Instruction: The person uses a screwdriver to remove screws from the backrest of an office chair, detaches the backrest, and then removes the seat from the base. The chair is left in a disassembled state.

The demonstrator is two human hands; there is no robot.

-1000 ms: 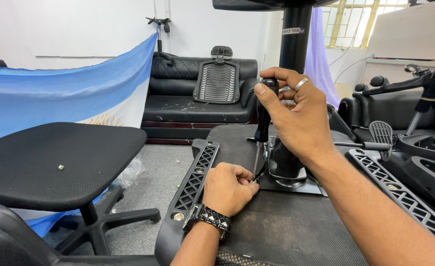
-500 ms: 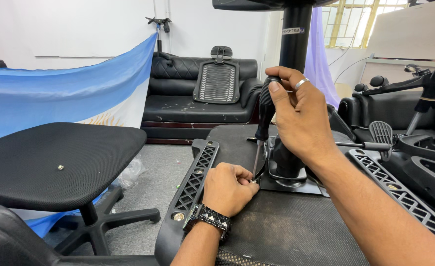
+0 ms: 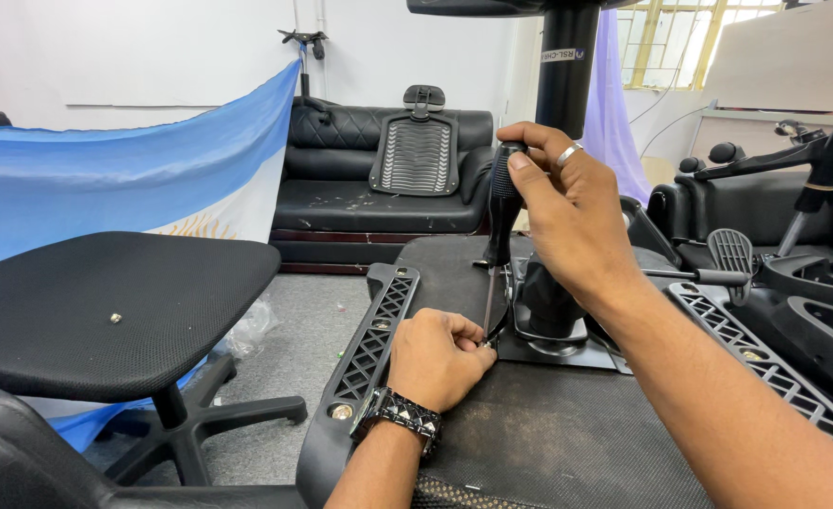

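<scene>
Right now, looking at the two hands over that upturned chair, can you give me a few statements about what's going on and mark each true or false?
1. The right hand grips a black-handled screwdriver held nearly upright. True.
2. The left hand rests open and flat on the floor. False: it is curled at the screwdriver's tip, on the upturned chair seat.
3. The left wrist wears a studded wristband. True.
4. The right hand has no ring. False: a silver ring shows on one finger.
5. A small screw lies on the other chair seat. True.
</scene>
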